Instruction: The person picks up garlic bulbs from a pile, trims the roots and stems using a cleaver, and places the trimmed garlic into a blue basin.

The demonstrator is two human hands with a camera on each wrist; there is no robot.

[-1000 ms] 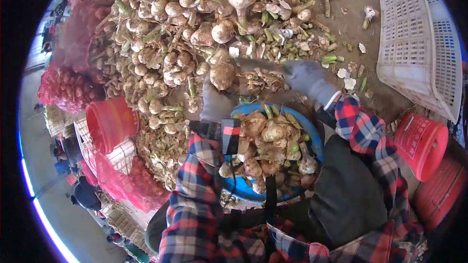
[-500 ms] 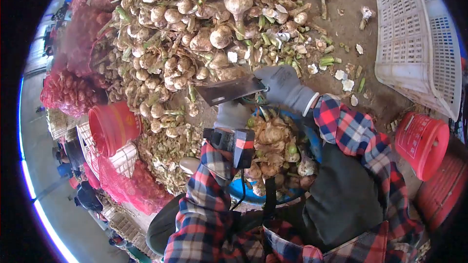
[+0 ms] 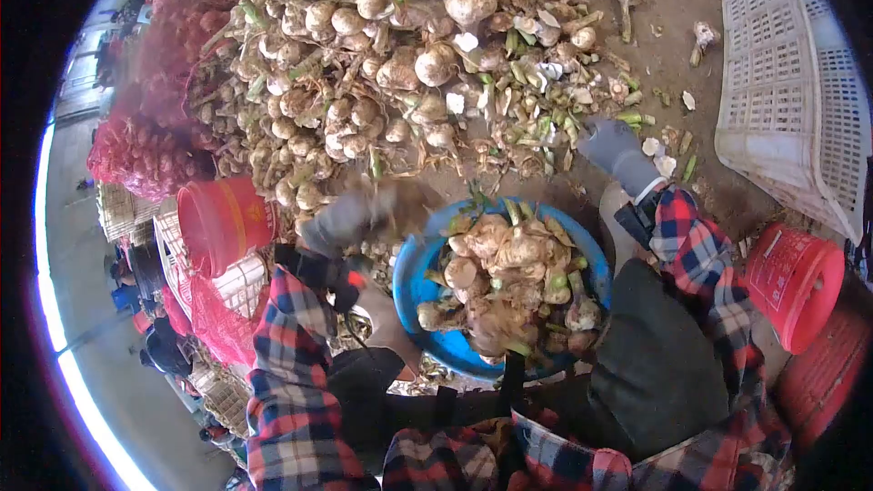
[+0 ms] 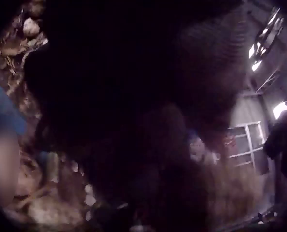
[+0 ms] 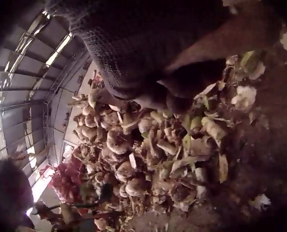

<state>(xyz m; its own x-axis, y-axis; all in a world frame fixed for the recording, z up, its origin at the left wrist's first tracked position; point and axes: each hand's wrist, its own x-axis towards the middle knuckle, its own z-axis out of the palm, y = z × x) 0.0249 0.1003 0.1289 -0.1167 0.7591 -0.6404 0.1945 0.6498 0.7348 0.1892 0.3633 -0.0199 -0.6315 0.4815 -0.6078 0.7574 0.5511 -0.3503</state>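
In the head view, my gloved left hand (image 3: pixel 350 220) is blurred at the left of the blue basin (image 3: pixel 411 295). A blurred brownish garlic bulb (image 3: pixel 409 207) is at its fingers. Cut garlic bulbs (image 3: pixel 491 241) with stem stubs fill the basin. Over the trimmings at the right is my gloved right hand (image 3: pixel 623 159). The right wrist view shows its curled fingers and the flat brown blade of a knife (image 5: pixel 225 41); the handle is hidden in the grip. The left wrist view is mostly dark.
A large heap of garlic (image 3: pixel 364 64) spreads ahead, with cut stems (image 3: pixel 546 73) at its right. White plastic crates (image 3: pixel 773 82) stand far right. Red buckets (image 3: pixel 223 227) flank both sides, and red mesh sacks (image 3: pixel 150 150) lie left.
The left hand held a bulb against the knife, and the blade then crossed over that hand. Now the hands have parted, left hand leftward, right hand rightward. A blurred bulb shows at the basin's front.
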